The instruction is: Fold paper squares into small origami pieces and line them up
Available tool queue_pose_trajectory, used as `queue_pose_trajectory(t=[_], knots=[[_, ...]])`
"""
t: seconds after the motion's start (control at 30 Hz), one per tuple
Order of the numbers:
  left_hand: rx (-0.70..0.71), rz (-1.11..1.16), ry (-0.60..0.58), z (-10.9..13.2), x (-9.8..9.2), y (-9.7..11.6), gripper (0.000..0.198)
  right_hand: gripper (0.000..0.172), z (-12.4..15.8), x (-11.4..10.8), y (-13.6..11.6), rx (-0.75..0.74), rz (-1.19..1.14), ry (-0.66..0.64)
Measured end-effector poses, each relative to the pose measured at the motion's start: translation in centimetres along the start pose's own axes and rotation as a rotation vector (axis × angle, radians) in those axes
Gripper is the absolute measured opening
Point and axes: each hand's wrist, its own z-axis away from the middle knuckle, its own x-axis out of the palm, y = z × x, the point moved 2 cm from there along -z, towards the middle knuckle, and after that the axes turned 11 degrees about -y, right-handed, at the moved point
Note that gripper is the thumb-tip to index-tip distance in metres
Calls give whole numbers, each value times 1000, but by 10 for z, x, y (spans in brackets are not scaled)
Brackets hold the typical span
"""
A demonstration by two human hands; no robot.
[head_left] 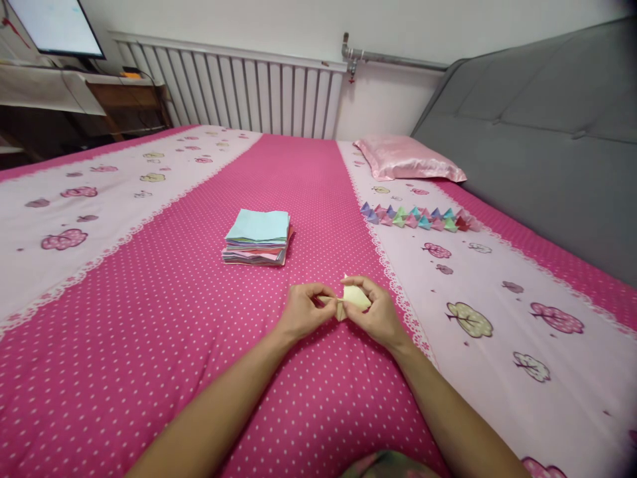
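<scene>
Between my two hands is a small pale yellow piece of folded paper [356, 297], held just above the pink dotted bedspread. My left hand [309, 309] pinches its left side between thumb and fingers. On the other side, my right hand [374, 313] grips the wider, flatter part, with the thumb below and fingers behind it. Part of the folds is hidden by my fingertips. Beyond my left hand lies a stack of square coloured paper [257, 227], light blue on top. To the right, several folded paper pieces [418, 217] in many colours stand in two rows.
The bedspread [308, 172] has a pink dotted middle and pale bands with tree prints. A pink satin pillow [408, 158] rests near the grey headboard [542, 126]. A white radiator [239, 86] lines the wall. At far left a monitor [57, 26] stands on a desk.
</scene>
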Motion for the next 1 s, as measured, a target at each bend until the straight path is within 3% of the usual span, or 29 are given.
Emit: queue_pose_trajectory(t=[0.27, 0.53, 0.8, 1.0], knots=[[8, -50, -43, 2, 2, 2, 18, 33, -1, 2, 1, 10, -56, -17], [9, -85, 4, 3, 3, 3, 9, 31, 1, 5, -3, 26, -66, -18], [-50, 129, -77, 5, 5, 6, 11, 32, 1, 4, -4, 49, -103, -43], [-61, 168, -96, 1, 2, 2, 22, 34, -2, -1, -2, 91, -178, -49]])
